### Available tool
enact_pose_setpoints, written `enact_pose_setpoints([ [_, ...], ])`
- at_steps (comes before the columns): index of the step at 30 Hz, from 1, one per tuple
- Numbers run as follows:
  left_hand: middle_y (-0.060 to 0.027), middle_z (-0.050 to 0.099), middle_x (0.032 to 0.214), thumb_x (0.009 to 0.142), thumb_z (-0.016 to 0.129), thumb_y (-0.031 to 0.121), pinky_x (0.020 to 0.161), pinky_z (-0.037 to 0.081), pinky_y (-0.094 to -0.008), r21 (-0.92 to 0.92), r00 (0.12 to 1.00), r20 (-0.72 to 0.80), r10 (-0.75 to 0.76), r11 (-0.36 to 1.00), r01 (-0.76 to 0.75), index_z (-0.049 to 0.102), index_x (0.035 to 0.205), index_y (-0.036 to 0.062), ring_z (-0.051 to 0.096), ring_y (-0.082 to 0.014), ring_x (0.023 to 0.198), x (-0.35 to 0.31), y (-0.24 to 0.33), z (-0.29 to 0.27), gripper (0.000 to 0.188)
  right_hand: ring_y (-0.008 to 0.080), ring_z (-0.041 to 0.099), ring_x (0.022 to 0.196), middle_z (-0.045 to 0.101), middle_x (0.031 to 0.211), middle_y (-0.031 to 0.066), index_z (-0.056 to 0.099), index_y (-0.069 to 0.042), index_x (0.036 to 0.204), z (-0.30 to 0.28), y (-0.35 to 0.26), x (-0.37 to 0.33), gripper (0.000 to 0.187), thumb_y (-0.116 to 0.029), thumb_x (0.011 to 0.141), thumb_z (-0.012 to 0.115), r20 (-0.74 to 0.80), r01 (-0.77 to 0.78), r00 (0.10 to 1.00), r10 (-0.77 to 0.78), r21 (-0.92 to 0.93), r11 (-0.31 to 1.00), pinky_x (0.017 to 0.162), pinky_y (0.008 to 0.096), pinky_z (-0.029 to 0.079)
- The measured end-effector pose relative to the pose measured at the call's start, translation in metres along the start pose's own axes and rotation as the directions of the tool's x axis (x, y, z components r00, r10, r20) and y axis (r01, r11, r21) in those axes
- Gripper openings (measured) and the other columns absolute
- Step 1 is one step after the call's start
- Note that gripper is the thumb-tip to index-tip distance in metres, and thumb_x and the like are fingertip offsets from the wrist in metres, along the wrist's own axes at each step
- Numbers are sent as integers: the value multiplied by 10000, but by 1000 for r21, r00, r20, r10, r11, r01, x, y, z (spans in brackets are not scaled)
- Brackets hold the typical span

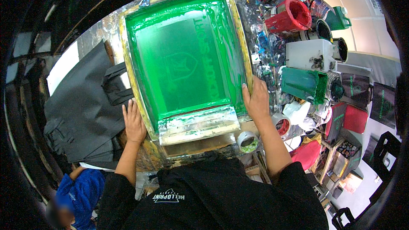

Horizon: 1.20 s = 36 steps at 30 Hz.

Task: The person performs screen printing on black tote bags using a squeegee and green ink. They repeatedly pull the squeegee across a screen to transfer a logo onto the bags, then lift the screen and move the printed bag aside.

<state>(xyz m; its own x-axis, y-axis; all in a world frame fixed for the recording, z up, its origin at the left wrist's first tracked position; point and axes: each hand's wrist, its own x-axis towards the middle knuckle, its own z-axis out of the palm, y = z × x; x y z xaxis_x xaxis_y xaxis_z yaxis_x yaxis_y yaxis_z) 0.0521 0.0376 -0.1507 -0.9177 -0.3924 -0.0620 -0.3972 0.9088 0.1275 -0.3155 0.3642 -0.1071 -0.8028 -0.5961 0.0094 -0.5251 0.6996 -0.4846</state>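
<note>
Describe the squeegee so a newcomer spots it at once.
Find the big yellow-edged frame between the left hand and right hand. At its near end, the squeegee lies crosswise. Its wide, pale, paint-streaked face sets it apart from the bright green ink beyond.

Glossy ink (179, 38), matt cloth bags (85, 93)

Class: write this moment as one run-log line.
Left hand: at left edge of frame; right hand: at its right edge; green ink: within frame; squeegee: across near end; black material: left of frame
</note>
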Motion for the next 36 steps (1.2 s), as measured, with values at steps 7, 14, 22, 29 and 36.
enact_pose_setpoints([
  [7,-213,390,1652,987,447,77,1303,134,-618,8,1000,-5,8,1000,-8,466,1494,-127,256,-377,1594,-2,-2,4,547,463,611,1094,641,1155,298,545,59,1320,1,1,-1,429,-174,987,682,21,-28,999,28,0,1000,951,526,505],
  [14,-207,398,1651,1011,443,108,1300,135,-622,6,1000,-16,13,1000,-13,471,1503,-105,267,-376,1591,-2,-3,4,537,455,611,1039,618,1094,271,543,47,1307,4,4,0,451,-203,968,705,7,9,1000,-9,-6,1000,888,534,514],
  [22,-195,397,1656,1022,443,125,1299,132,-619,-10,1000,-10,2,1000,-2,474,1519,-69,266,-373,1593,-1,0,0,534,459,617,1104,647,1173,296,554,60,1315,0,0,1,430,-172,980,692,29,-36,999,35,14,999,962,515,509],
  [29,-189,391,1662,1021,450,117,1303,132,-613,-21,1000,-2,-1,1000,1,469,1524,-67,267,-371,1593,0,0,-2,536,462,625,1106,652,1193,303,554,91,1345,3,3,-3,481,-187,981,701,-8,-19,1000,18,-22,1000,968,514,512],
  [36,-194,399,1653,996,484,91,1302,140,-613,-37,1000,-19,3,999,-4,475,1520,-60,274,-372,1589,-2,-1,-2,546,446,581,1209,624,1310,268,547,73,1383,-12,-12,-4,644,-314,922,776,12,45,999,-44,-36,998,1053,563,439],
])
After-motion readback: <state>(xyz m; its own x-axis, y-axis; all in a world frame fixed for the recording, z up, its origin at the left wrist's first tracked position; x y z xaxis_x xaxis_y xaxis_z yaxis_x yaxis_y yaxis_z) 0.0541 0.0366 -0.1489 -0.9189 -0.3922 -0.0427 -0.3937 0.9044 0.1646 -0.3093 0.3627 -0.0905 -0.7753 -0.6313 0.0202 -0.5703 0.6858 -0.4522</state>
